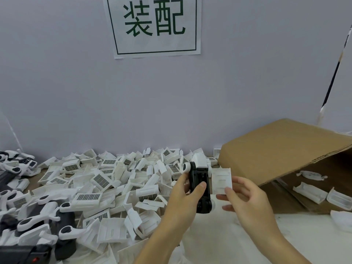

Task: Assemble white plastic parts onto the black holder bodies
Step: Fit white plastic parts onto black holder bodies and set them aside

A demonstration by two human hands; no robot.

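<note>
My left hand (183,195) grips a black holder body (199,182) upright above the table, thumb across its front. A white round cap sits at its upper left and a white block stands at its top. Just to the right, my right hand (245,201) pinches a flat white plastic plate (222,180) by its lower edge, a small gap away from the black body. A big heap of white plastic parts (106,180) with grid faces covers the table to the left.
An open cardboard box (276,149) lies on its side at the right, with a few white parts (308,191) inside. Assembled black-and-white holders (43,221) are piled at the lower left. A paper sign (154,25) hangs on the wall behind.
</note>
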